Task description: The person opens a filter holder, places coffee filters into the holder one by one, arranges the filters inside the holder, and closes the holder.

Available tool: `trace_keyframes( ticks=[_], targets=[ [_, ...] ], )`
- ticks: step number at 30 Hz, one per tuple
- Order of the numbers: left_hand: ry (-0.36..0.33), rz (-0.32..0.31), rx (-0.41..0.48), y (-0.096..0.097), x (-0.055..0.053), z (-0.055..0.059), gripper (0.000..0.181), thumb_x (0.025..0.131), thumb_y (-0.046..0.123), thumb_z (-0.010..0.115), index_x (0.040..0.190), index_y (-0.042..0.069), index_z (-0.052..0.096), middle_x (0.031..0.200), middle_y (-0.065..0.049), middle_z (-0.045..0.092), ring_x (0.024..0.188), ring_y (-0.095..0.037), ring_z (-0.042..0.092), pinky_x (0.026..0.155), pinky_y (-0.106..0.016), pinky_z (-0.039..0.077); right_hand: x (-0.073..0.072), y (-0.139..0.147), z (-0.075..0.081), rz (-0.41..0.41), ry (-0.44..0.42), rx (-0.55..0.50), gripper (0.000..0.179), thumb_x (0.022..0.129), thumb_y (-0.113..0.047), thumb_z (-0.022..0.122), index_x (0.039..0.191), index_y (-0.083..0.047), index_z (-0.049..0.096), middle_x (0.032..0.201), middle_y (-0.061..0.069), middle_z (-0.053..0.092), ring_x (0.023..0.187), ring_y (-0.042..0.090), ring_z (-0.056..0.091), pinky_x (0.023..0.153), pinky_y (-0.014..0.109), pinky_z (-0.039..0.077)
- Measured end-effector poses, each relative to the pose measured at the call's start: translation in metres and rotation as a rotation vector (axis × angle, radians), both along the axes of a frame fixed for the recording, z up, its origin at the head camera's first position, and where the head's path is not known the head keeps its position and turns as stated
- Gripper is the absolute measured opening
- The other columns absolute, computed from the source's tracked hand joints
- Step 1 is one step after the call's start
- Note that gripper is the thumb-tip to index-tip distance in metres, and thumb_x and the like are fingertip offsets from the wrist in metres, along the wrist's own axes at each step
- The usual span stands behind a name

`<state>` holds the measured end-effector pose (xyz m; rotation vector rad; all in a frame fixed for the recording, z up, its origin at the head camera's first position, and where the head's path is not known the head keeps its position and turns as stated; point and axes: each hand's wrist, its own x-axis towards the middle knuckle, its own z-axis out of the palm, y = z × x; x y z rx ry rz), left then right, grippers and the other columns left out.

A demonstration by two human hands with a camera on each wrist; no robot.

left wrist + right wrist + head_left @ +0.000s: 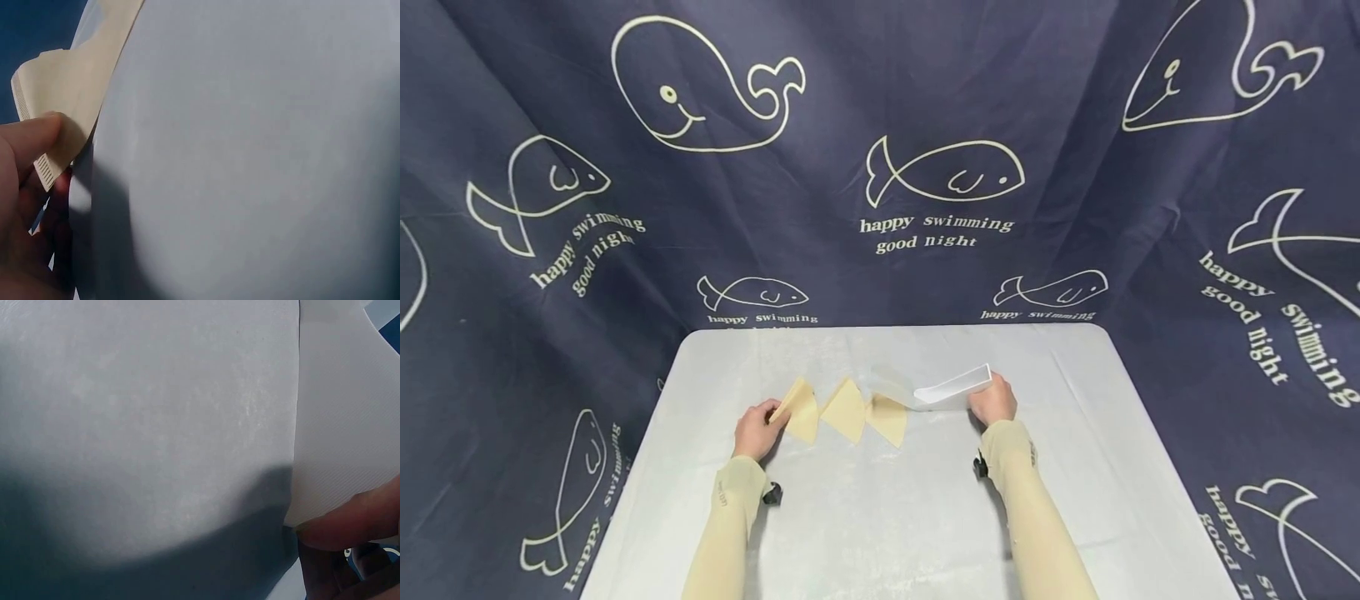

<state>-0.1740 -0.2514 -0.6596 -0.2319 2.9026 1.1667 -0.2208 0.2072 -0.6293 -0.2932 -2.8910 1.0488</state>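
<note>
Three beige cone coffee filters with pleats or folds lie in a row at the far half of the table. My left hand (757,431) pinches the edge of the leftmost coffee filter (803,414); in the left wrist view, the thumb presses near the crimped seam of this filter (65,94). The middle coffee filter (846,408) and the right coffee filter (887,418) lie beside it. At the right, my right hand (995,400) grips one end of a white, finely ridged holder (955,385) with a curved edge. Its thumb presses on the lower corner of the holder (344,425).
A light grey sheet covers the table (865,517). Behind and on both sides hangs a dark blue curtain (835,242) with white whale and fish drawings, close to the table's far edge.
</note>
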Motion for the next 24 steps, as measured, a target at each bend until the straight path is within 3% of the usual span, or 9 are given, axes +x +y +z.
trace_keyframes(
  ticks=[9,18,24],
  targets=[
    [-0.022,0.008,0.048,-0.004,0.001,0.002,0.022,0.102,0.03,0.065,0.105,0.009,0.073,0.087,-0.006,0.064,0.083,-0.024,0.053,0.079,-0.041,0.041,0.002,0.0,0.0,-0.001,-0.001,-0.013,0.033,0.083,0.001,0.062,0.114,0.0,0.072,0.112,0.023,0.075,0.108,0.045,0.07,0.094,0.06,0.054],
    [-0.029,-0.01,0.08,-0.016,0.003,0.008,0.02,0.105,0.024,0.062,0.108,0.007,0.071,0.093,-0.008,0.069,0.085,-0.024,0.057,0.082,-0.042,0.045,0.002,-0.002,-0.001,0.003,0.001,-0.015,0.034,0.081,0.002,0.06,0.113,0.001,0.073,0.11,0.023,0.075,0.108,0.045,0.069,0.094,0.061,0.053],
    [0.0,-0.025,0.105,-0.019,0.003,0.019,0.02,0.107,0.026,0.059,0.108,0.008,0.069,0.093,-0.008,0.069,0.084,-0.022,0.056,0.078,-0.037,0.045,0.002,-0.001,-0.001,0.0,0.015,-0.012,0.03,0.083,0.001,0.063,0.111,0.001,0.073,0.109,0.023,0.075,0.106,0.045,0.07,0.093,0.061,0.054]
  ],
)
